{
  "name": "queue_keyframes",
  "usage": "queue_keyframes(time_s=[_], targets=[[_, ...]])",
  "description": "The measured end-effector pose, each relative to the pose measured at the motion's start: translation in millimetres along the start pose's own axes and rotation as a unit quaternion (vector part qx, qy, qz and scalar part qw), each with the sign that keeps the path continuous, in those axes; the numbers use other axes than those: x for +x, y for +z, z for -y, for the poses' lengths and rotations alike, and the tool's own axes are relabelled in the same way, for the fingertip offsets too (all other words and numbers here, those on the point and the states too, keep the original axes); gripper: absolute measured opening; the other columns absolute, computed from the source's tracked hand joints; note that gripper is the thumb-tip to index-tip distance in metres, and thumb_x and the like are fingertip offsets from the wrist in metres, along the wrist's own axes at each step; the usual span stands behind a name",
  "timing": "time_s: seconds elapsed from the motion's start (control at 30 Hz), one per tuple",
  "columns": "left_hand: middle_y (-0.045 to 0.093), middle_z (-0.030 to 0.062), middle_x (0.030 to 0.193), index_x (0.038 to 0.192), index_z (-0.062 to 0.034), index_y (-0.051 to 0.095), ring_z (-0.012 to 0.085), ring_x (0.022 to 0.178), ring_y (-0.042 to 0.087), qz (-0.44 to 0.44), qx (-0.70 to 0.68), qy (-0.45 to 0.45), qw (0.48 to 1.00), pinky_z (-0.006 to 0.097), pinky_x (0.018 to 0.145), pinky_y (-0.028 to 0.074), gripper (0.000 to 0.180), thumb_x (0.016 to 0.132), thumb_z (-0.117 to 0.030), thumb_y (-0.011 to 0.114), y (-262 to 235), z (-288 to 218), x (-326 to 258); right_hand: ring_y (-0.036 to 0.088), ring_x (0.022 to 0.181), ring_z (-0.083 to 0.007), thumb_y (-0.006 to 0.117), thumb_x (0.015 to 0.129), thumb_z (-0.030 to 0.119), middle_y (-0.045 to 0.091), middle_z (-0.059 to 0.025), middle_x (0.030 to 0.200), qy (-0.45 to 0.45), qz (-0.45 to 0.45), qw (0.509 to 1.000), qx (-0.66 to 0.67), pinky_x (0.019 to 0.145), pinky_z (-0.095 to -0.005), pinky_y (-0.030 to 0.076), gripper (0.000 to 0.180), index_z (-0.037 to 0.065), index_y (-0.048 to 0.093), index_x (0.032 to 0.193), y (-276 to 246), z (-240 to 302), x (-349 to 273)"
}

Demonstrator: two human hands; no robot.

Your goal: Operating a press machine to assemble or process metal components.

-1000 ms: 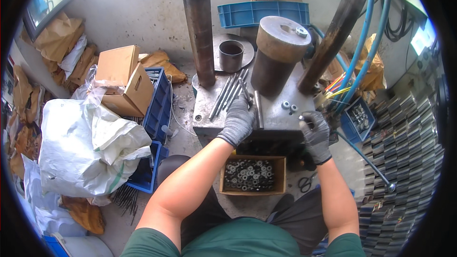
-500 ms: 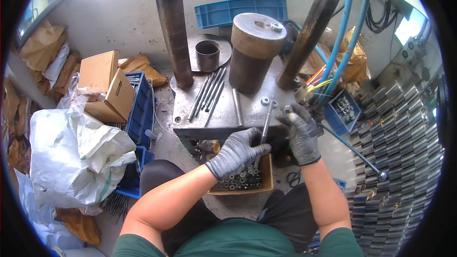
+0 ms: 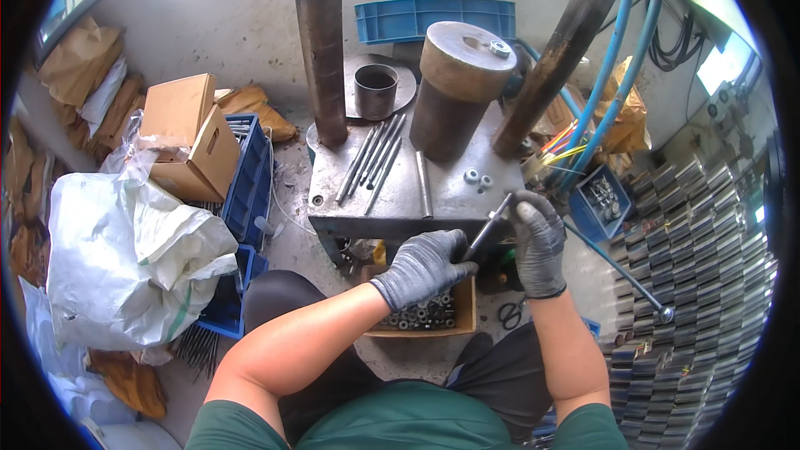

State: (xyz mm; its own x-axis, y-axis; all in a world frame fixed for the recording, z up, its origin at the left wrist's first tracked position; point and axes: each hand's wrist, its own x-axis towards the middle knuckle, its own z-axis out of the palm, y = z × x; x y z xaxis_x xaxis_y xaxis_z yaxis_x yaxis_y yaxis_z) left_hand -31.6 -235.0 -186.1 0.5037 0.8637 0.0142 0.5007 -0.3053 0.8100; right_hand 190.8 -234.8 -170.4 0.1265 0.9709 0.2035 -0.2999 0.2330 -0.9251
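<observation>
While the steel counter (image 3: 387,210) carries an upright stepped cylinder (image 3: 454,121), the gloved left hand (image 3: 423,268) grips a slanted steel rod (image 3: 482,236) near the counter's front edge. The right hand (image 3: 540,242) curls at the rod's upper end; whether it pinches is unclear. Two small rings (image 3: 472,176) lie on the counter.

A slim, straight grey metal rod (image 3: 482,237) is held in midair, slightly right of centre, slanting from near left to far right. A small bright piece (image 3: 494,215) sits against its far part; whether it encircles the rod is unclear.
</observation>
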Motion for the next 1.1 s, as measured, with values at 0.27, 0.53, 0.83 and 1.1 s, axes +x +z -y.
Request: queue_keyframes(time_s=[0.27,0.53,0.83,1.1], targets=[[0.069,0.021,0.091,0.1,-0.0035,0.068,0.0407,0.089,0.071,-0.008,0.056,0.031,0.998,0.05,0.08,0.055,0.041,0.091,-0.042,0.078,1,1,0,0.073,0.098,-0.0194,0.07,0.104,0.026,0.075,-0.0114,0.106,0.235,0.001,0.97,0.064,0.09,-0.0362,0.06,0.031,0.005,0.067,0.126,9,8,-3],[0.068,0.0209,0.094,0.102,-0.0046,0.066,0.0425,0.091,0.069,-0.019,0.06,0.05,0.997,0.05,0.081,0.054,0.04,0.095,-0.043,0.075,3,1,-1,0.073,0.091,-0.018,0.064,0.108,0.03,0.074,-0.0086,0.1,0.155,0.038,0.987,-0.023,0.082,-0.0339,0.062,0.032,0.005,0.066,0.128,16,1,-11],[0.067,0.0235,0.097,0.104,-0.0025,0.064,0.0445,0.093,0.068,-0.034,0.01,0.068,0.997,0.052,0.083,0.054,0.041,0.096,-0.041,0.075,7,6,-7,0.07,0.094,-0.0121,0.056,0.112,0.033,0.075,-0.0045,0.106,0.208,0.102,0.971,-0.056,0.084,-0.0274,0.058,0.034,0.004,0.071,0.123,20,-14,-17],[0.07,0.0144,0.093,0.121,-0.0109,0.07,0.0364,0.088,0.072,-0.133,0.136,0.107,0.976,0.047,0.077,0.057,0.042,0.085,-0.028,0.084,-6,3,-3,0.066,0.104,-0.0103,0.054,0.113,0.03,0.074,-0.0032,0.116,0.194,0.161,0.962,-0.1,0.093,-0.0276,0.053,0.038,0.004,0.066,0.138,18,-28,-20]])
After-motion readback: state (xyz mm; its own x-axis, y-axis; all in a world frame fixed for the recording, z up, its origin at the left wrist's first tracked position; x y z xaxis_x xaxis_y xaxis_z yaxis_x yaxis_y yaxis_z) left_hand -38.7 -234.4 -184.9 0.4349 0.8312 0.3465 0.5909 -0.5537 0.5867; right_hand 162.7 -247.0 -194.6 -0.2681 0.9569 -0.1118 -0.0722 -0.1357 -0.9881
